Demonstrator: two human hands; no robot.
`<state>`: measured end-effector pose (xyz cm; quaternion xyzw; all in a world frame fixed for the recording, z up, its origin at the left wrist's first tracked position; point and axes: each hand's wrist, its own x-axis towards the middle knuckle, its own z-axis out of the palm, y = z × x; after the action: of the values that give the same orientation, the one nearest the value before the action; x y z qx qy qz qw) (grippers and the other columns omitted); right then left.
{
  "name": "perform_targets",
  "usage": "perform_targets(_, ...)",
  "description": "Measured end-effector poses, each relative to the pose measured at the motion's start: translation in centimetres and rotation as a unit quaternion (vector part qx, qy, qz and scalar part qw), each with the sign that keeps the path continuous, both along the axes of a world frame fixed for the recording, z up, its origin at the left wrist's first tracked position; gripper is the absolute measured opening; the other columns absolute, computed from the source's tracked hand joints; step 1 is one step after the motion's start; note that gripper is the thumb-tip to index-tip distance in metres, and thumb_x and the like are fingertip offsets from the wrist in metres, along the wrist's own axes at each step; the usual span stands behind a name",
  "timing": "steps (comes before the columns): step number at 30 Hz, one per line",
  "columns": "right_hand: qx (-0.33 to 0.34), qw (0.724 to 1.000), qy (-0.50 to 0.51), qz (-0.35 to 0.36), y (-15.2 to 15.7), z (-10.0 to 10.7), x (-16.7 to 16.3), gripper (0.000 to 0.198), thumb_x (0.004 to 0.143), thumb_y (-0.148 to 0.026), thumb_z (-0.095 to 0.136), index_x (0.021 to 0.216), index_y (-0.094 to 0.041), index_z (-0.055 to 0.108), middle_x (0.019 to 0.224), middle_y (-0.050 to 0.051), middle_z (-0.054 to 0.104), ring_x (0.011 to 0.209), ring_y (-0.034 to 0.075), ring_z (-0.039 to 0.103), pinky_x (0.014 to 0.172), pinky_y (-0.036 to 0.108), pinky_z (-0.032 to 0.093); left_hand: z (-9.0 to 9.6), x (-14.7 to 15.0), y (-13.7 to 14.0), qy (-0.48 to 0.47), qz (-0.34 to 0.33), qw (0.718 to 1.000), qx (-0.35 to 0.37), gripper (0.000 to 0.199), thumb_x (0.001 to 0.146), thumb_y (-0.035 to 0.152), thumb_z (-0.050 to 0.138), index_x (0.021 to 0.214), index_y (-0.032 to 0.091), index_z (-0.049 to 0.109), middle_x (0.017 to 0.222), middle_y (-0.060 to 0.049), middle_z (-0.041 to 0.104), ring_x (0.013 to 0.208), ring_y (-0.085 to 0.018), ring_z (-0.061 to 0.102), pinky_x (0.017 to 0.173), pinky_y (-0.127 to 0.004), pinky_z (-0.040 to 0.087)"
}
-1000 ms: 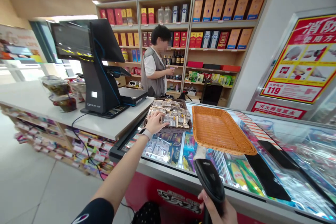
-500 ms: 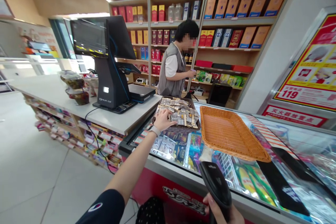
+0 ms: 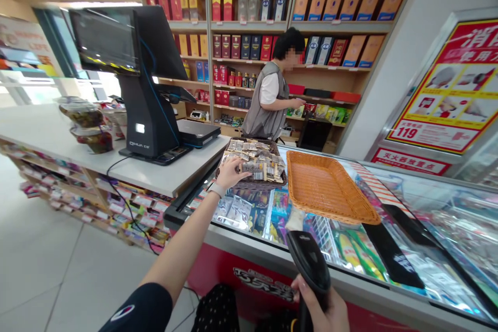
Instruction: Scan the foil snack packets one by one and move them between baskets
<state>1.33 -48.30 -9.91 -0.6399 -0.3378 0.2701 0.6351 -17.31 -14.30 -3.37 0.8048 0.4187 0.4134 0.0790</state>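
Note:
My left hand (image 3: 229, 173) reaches into a dark woven basket (image 3: 260, 185) full of small flat clear-and-tan packets (image 3: 268, 150). Its thumb and fingers close around one small packet (image 3: 253, 167) at the near side of the pile; the fingertips are partly hidden. Low in front of me, my right hand (image 3: 324, 307) grips the handle of a black barcode scanner (image 3: 309, 262), its head tilted up and away from me. Right of the packets lies an orange wicker tray (image 3: 327, 189), apart from both hands. Basket and tray rest on the glass top of a chest freezer (image 3: 249, 241).
A black point-of-sale terminal (image 3: 150, 98) stands on the white counter (image 3: 163, 179) at left, beside stacked clear food tubs (image 3: 91, 124). Its cable (image 3: 130, 212) hangs down the front. Behind the freezer, a co-worker (image 3: 268, 93) faces right before shelves of boxes. Black strips (image 3: 392, 254) cross the freezer top.
My view has turned slightly right, so most things sit further left. My left hand's thumb and fingers have drawn together on a packet. The scanner stays in my right hand.

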Motion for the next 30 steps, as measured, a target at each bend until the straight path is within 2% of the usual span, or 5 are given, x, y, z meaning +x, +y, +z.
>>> perform_targets(7, 0.020, 0.999, 0.028, 0.010, -0.3, 0.7, -0.2, 0.053, 0.069, -0.069, 0.080, 0.069, -0.016, 0.077, 0.060, 0.005, 0.073, 0.057, 0.022, 0.069, 0.057, 0.024, 0.057, -0.2, -0.3, 1.0, -0.061, -0.044, 0.997, -0.003, 0.047, 0.090, 0.054, 0.058, 0.058, 0.020, 0.061, 0.076, -0.004, 0.071, 0.084, -0.019, 0.063, 0.095, -0.034, 0.045)
perform_targets(13, 0.013, 0.999, 0.027, 0.018, -0.4, 0.7, 0.0, 0.049, 0.072, -0.065, 0.080, 0.071, -0.016, 0.077, 0.061, 0.004, 0.072, 0.058, 0.020, 0.068, 0.058, 0.023, 0.055, 0.1, -0.6, 1.3, -0.126, -0.053, 0.989, -0.048, 0.034, 0.078, 0.052, 0.071, 0.077, 0.019, 0.077, 0.083, -0.006, 0.076, 0.082, -0.021, 0.065, 0.079, -0.031, 0.048)
perform_targets(19, 0.015, 0.999, 0.028, 0.020, -0.4, 0.7, 0.1, 0.046, 0.072, -0.063, 0.080, 0.072, -0.016, 0.076, 0.061, 0.004, 0.072, 0.058, 0.021, 0.068, 0.058, 0.023, 0.054, 0.5, -0.7, 0.7, -0.170, -0.075, 0.980, -0.078, 0.033, 0.075, 0.049, 0.074, 0.079, 0.016, 0.078, 0.076, -0.006, 0.074, 0.074, -0.020, 0.064, 0.067, -0.029, 0.047)
perform_targets(26, 0.017, 1.000, 0.008, 0.023, -0.5, 0.6, 0.1, 0.044, 0.075, -0.061, 0.079, 0.071, -0.017, 0.076, 0.060, 0.004, 0.071, 0.058, 0.020, 0.067, 0.059, 0.023, 0.053, 0.0, -0.8, 0.7, -0.348, -0.082, 0.919, -0.163, 0.047, 0.070, 0.057, 0.077, 0.088, 0.016, 0.064, 0.066, 0.000, 0.064, 0.055, -0.012, 0.059, 0.055, -0.024, 0.047)
perform_targets(30, 0.012, 0.999, 0.017, 0.024, -0.5, 0.6, 0.1, 0.044, 0.075, -0.060, 0.079, 0.072, -0.016, 0.077, 0.063, 0.005, 0.073, 0.060, 0.022, 0.069, 0.059, 0.024, 0.056, 0.0, -0.8, 0.9, -0.375, -0.083, 0.900, -0.206, 0.043, 0.068, 0.047, 0.079, 0.086, 0.020, 0.051, 0.062, 0.003, 0.060, 0.055, -0.015, 0.065, 0.055, -0.025, 0.052)
